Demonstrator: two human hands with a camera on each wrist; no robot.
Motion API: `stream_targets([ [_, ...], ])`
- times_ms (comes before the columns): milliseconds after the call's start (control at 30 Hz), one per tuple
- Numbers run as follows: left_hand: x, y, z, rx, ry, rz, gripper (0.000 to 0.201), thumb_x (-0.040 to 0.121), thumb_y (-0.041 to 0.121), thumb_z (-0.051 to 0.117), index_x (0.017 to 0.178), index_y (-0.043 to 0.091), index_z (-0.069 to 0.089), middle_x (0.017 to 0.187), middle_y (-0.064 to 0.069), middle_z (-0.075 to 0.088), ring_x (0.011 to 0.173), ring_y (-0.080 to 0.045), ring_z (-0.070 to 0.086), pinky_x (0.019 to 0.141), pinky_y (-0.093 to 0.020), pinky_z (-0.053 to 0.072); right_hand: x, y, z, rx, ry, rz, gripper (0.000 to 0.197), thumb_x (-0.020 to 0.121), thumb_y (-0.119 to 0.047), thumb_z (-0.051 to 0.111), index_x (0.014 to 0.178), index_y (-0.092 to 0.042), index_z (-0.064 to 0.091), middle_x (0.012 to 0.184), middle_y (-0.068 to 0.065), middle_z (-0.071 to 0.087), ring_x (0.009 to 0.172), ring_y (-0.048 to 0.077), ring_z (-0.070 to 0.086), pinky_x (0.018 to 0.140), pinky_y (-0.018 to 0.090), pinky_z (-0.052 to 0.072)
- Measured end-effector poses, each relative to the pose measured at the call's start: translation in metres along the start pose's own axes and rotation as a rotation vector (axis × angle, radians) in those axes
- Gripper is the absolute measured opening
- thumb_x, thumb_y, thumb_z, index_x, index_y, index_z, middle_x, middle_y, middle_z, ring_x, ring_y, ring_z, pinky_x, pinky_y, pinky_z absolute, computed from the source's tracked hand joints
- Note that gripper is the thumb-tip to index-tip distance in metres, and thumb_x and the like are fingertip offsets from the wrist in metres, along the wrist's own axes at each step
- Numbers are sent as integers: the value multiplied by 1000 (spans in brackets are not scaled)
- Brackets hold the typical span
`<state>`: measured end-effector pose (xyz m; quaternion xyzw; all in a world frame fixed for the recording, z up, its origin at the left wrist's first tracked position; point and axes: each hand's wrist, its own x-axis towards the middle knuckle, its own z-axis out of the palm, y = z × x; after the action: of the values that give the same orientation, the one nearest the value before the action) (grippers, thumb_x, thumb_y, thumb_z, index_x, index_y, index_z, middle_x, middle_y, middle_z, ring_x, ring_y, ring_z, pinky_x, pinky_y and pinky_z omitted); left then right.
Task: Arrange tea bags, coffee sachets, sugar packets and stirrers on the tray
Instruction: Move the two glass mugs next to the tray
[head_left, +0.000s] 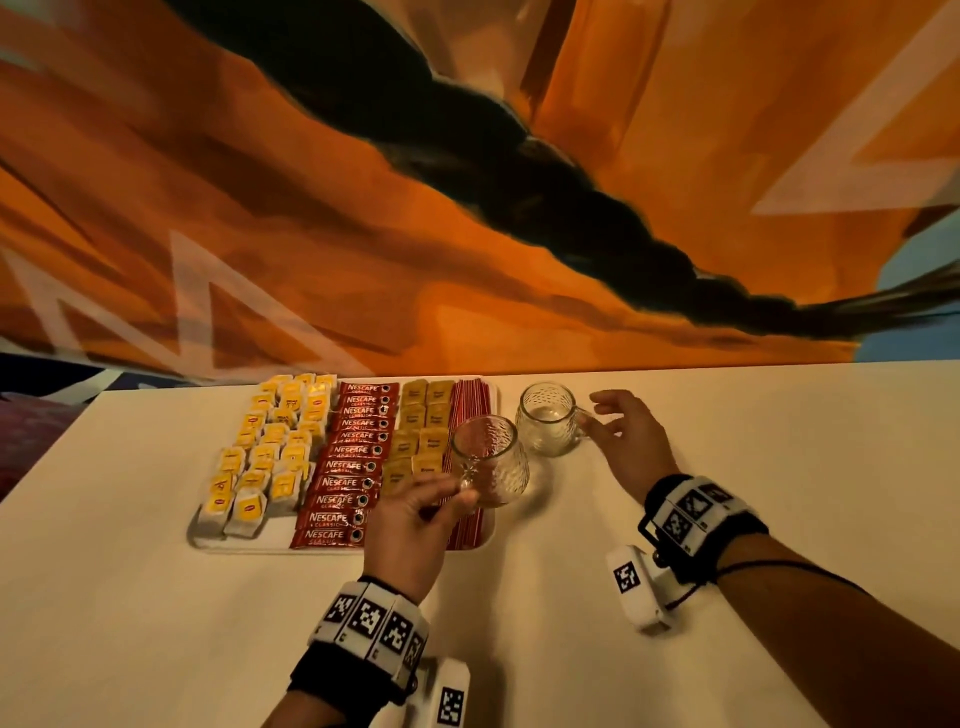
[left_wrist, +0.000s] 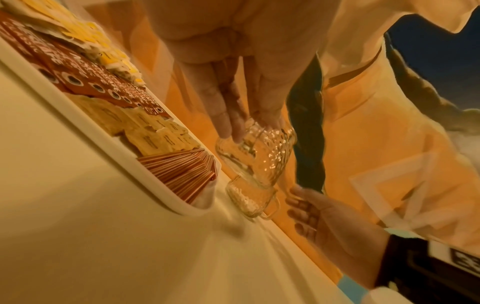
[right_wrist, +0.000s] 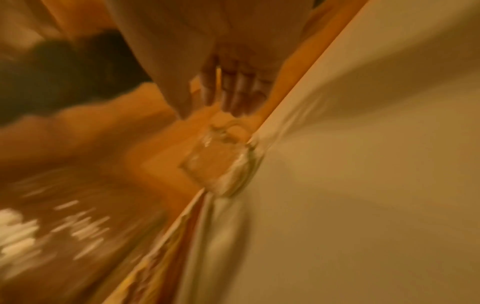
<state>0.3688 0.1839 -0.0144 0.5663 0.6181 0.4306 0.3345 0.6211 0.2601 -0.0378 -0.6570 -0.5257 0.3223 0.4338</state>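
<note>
A white tray holds rows of yellow tea bags, red coffee sachets, tan sugar packets and red stirrers. My left hand grips a textured glass mug by its handle, tilted in the air over the tray's right edge. The left wrist view shows the same held mug beyond my fingers. A second glass mug stands on the table right of the tray. My right hand is beside its handle with fingers spread; contact is unclear.
The table is covered in a pale cloth, with an orange and black painted wall close behind its far edge. The right wrist view is blurred and shows only the standing mug beyond my fingers.
</note>
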Motion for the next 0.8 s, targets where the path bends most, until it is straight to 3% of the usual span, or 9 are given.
stream_targets([
  [100,-1,6,4,-11,-42,-6,17,74,20,78,88,30,75,116,10,62,111,-8,55,99,-30,44,-37,-21,5,215,-169,-42,46,73,-42,75,114,-29,60,109,-5,63,92,12,61,73,14,47],
  [200,-3,13,8,-76,-94,-2,18,75,22,76,92,28,76,126,6,62,113,-2,55,99,-31,48,-60,-26,14,325,-397,2,71,65,-40,80,130,-33,52,122,-7,60,105,13,60,85,28,55],
  [300,-8,24,10,-206,-123,-9,17,77,12,74,93,17,76,124,0,65,96,16,59,79,-5,47,-69,-28,19,482,-414,53,76,68,-21,82,135,-27,48,129,0,58,110,22,63,89,35,56],
  [333,-9,27,11,-225,-139,-10,16,77,11,74,92,17,76,123,1,65,89,17,60,73,-3,47,-70,-30,18,529,-407,74,74,70,-13,82,135,-25,49,128,2,59,109,24,65,88,36,56],
  [433,-14,37,8,-255,-197,-6,13,75,21,74,87,24,77,125,10,63,80,11,63,70,-16,55,-72,-34,11,602,-376,111,72,70,1,80,132,-22,52,123,7,64,104,25,68,81,34,58],
  [533,-14,42,1,-320,-279,-70,28,67,31,74,93,21,77,128,12,62,93,-4,65,83,-42,56,-69,-39,1,650,-366,123,70,67,4,80,129,-20,56,120,11,67,106,29,67,81,36,58],
  [600,-10,41,-4,-380,-289,-90,35,65,27,75,100,21,75,121,5,67,106,-18,65,87,-42,56,-67,-41,-7,709,-385,159,68,65,0,79,126,-20,58,119,14,67,107,31,66,82,38,57],
  [667,-4,36,-9,-389,-300,-83,49,64,20,77,112,24,68,119,0,67,113,-25,61,86,-33,56,-66,-43,-15,764,-444,204,68,64,0,79,126,-16,56,118,16,68,107,30,66,82,38,57],
  [800,2,41,-11,-380,-538,-114,89,60,5,77,136,37,42,135,10,53,118,-8,57,88,-29,54,-69,-43,-21,786,-604,235,70,59,-10,82,124,-13,58,115,18,68,103,30,67,80,37,57],
])
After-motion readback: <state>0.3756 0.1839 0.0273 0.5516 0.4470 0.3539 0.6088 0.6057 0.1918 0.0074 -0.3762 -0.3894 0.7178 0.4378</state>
